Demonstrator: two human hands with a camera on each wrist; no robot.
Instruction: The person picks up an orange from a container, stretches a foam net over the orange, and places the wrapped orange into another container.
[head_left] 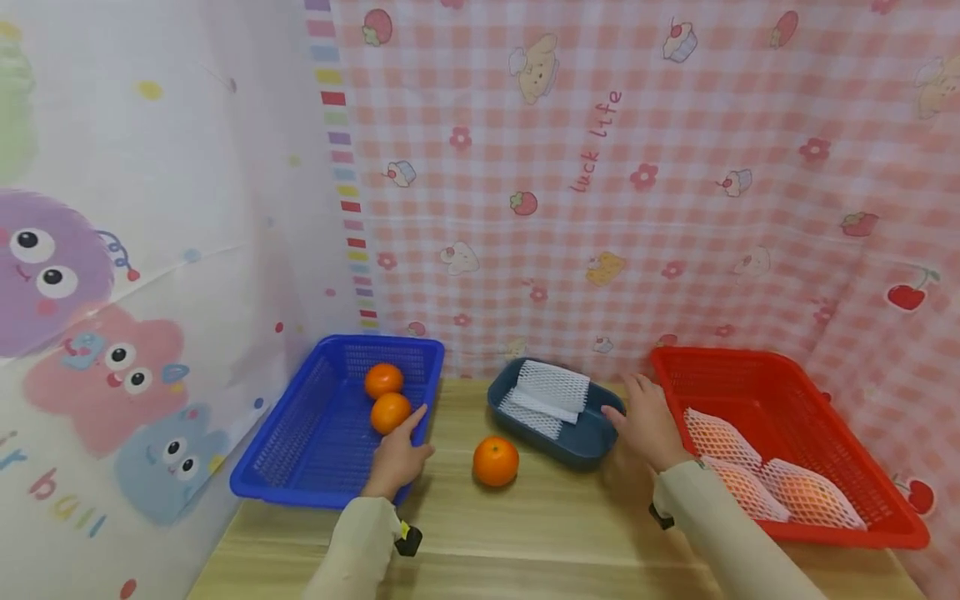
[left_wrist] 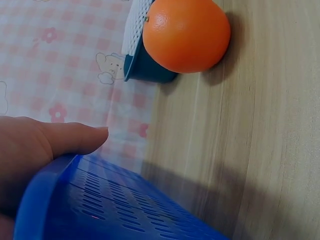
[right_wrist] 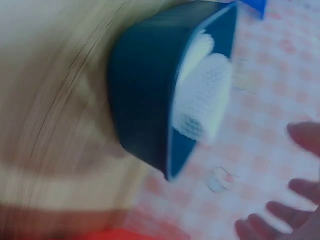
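The tray (head_left: pixel 587 439) likely keeps foam nets (head_left: pixel 551 388) near the spread right hand (head_left: pixel 649 429); whether the left hand (head_left: pixel 397 460), at the blue basket (head_left: pixel 326 429), grips, I cannot tell.

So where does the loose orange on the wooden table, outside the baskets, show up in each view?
Head: the loose orange is low in the picture, slightly right of centre.
Left wrist: at the top, slightly right of centre, cut off by the upper edge.
Right wrist: not in this picture.
Shared landmark: the dark teal tray holding white foam netting, partly hidden behind the orange in the left wrist view.
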